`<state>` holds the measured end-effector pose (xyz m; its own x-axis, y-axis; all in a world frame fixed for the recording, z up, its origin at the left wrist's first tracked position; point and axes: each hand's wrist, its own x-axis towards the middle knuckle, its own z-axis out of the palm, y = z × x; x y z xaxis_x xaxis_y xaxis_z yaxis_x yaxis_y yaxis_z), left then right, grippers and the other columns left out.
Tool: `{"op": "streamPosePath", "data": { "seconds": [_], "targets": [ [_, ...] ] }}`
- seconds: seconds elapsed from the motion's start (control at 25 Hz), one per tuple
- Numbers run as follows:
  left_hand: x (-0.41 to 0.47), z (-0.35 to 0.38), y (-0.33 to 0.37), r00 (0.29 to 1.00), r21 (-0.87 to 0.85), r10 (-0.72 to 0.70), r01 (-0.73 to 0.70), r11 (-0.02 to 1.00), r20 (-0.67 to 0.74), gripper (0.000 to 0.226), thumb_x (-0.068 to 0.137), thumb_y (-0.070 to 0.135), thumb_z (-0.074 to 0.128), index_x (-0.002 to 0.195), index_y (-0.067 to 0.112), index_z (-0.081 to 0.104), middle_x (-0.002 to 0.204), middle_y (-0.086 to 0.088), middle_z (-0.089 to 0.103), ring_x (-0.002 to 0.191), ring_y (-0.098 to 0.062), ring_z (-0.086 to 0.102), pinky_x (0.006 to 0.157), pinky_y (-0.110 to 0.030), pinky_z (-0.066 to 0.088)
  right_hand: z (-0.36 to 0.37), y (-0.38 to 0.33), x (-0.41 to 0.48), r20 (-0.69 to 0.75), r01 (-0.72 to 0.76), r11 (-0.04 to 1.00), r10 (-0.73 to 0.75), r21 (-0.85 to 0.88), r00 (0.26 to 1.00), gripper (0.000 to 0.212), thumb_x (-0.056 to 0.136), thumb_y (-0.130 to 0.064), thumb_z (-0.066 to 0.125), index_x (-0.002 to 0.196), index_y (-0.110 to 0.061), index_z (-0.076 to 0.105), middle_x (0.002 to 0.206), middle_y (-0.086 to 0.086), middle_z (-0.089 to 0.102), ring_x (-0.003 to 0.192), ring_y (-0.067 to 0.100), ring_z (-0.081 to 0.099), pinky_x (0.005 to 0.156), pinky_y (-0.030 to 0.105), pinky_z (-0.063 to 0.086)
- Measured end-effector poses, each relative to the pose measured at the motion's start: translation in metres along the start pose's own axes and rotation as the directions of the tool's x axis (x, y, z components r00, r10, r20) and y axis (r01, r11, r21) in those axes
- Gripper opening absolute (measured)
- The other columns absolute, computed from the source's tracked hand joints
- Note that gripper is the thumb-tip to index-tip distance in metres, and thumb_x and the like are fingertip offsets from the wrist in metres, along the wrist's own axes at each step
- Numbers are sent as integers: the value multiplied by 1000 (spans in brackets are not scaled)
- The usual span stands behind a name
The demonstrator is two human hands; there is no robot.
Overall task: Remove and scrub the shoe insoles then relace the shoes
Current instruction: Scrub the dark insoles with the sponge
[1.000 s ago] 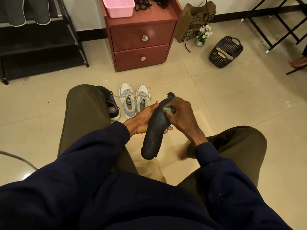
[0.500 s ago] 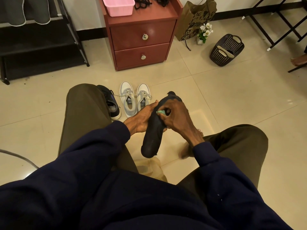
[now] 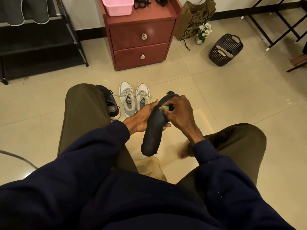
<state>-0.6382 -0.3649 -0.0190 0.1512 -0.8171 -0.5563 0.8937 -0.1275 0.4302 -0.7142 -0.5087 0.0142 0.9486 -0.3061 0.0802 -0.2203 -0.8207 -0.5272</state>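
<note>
Head view, left hand [image 3: 141,117] cradling dark insole [image 3: 154,128] from beneath, right hand [image 3: 180,112] pinching green scrubber [image 3: 164,108] against it

Both arms reached from the bottom of the frame toward its centre, each in a dark navy sleeve [image 3: 99,146] pushed back enough to bare the wrist. The left hand [image 3: 142,118] lay just left of centre, palm turned up, cradling a dark insole [image 3: 153,131]: its thumb ran along the insole's left edge and its fingertips [image 3: 167,125] curled out from under the right edge. The right hand [image 3: 180,113], just right of centre, showed its back to the camera with the wrist bent downward. Its fingers were curled, pinching a small green scrub pad [image 3: 164,108] against the insole's upper part. The two hands sat close together, almost touching.
</note>
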Motion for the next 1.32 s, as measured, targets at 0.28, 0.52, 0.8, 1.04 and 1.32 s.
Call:
{"op": "streamPosePath", "data": {
  "seconds": [0.28, 0.52, 0.8, 1.04, 1.32],
  "targets": [
    [-2, 3, -1, 1000, -12, -13, 13, 1000, -16, 58, 104, 57, 42, 133, 10, 62, 108, -20, 69, 85, -38, 67, 74, -44, 56, 5, -4, -5, 1, 55, 996, -55, 64, 998, 6, 84, -21, 76, 89, -18, 77, 88, -5, 69, 88, 13, 53, 72, 31, 47],
    [-6, 5, -2, 999, 12, -44, 44, 999, -4, 62, 105, 57, 37, 136, 8, 58, 113, -22, 69, 86, -38, 68, 73, -41, 57, -2, 17, 5, -199, -100, 994, 87, -53, 976, 6, 86, -27, 74, 88, -22, 76, 85, -5, 70, 88, 16, 50, 72, 42, 48],
    [-4, 4, -2, 999, -3, -39, 39, 999, 0, 54, 105, 55, 41, 131, 11, 61, 109, -22, 68, 85, -40, 66, 73, -42, 56, 8, -3, 1, 12, 40, 999, -41, 33, 999, 13, 86, -29, 76, 92, -18, 78, 89, -3, 72, 88, 12, 53, 73, 30, 47],
    [-5, 8, -4, 998, 1, -37, 37, 999, -50, 58, 106, 57, 36, 128, 11, 63, 110, -20, 71, 85, -39, 70, 75, -43, 57, -3, 4, 0, -51, -23, 1000, 22, -19, 998, 5, 83, -22, 76, 86, -19, 78, 85, -3, 71, 87, 16, 55, 70, 41, 52],
    [-4, 5, -2, 996, -32, -9, 6, 999, -91, 61, 106, 58, 38, 140, 11, 57, 125, -21, 67, 95, -42, 69, 77, -43, 59, -6, 11, 4, -89, -127, 972, 111, -196, 990, 8, 84, -25, 76, 88, -18, 77, 88, 2, 71, 92, 24, 55, 74, 44, 49]
  ]
}}
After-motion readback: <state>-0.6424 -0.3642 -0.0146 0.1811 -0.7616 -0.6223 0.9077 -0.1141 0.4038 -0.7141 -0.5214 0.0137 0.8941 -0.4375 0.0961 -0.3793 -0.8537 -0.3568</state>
